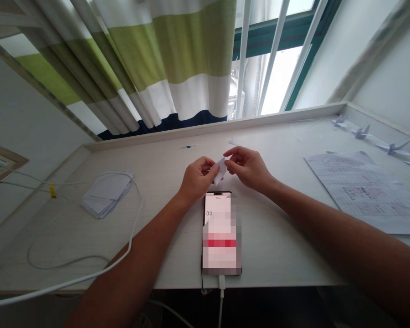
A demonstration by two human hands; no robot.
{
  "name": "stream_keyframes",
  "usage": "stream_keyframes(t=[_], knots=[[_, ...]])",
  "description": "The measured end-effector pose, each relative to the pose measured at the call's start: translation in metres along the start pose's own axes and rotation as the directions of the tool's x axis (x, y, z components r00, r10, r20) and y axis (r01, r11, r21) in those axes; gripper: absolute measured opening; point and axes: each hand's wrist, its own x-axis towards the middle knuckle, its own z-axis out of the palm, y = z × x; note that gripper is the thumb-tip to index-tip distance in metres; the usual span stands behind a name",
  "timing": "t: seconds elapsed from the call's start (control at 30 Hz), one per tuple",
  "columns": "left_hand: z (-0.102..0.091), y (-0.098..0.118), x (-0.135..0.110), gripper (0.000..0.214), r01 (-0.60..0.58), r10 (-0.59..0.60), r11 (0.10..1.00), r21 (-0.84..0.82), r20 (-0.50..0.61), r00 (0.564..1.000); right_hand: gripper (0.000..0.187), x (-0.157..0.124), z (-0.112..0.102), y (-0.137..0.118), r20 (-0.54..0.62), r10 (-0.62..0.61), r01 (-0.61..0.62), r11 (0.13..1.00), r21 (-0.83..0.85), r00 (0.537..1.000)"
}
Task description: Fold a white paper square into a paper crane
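Both my hands meet above the middle of the pale desk [276,246]. My left hand [196,177] and my right hand [248,166] each pinch an edge of a small folded piece of white paper [220,170], held a little above the desk. Fingers of both hands are closed on it. Just below the hands a phone [221,232] lies flat with its screen lit, plugged into a white cable at its near end.
A stack of white paper squares [105,193] lies at the left, with a white cable [89,269] looping around it. Printed sheets [365,189] lie at the right. Several folded paper cranes [392,146] stand along the right wall. A striped curtain [164,64] and window are behind.
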Motion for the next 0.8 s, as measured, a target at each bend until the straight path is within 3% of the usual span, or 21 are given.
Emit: stream_keyframes(t=[0.1, 0.27, 0.57, 0.8], knots=[[-0.003, 0.005, 0.001, 0.037, 0.081, -0.080, 0.991, -0.102, 0.015, 0.997, 0.017, 0.001, -0.006, -0.004, 0.025, -0.074, 0.075, 0.997, -0.024, 0.997], [-0.010, 0.008, 0.004, 0.039, 0.144, -0.129, 0.970, -0.196, 0.090, 0.988, 0.019, 0.003, -0.014, -0.004, 0.216, -0.158, 0.157, 0.987, 0.022, 0.964], [-0.009, 0.011, 0.003, 0.046, 0.198, -0.168, 0.932, -0.304, 0.123, 0.978, 0.030, 0.008, -0.013, 0.006, 0.212, -0.120, 0.078, 0.978, 0.196, 0.970], [-0.007, 0.009, 0.002, 0.043, 0.202, -0.159, 0.926, -0.320, 0.154, 0.975, 0.033, 0.005, -0.008, 0.007, 0.175, -0.080, 0.041, 0.975, 0.218, 0.981]])
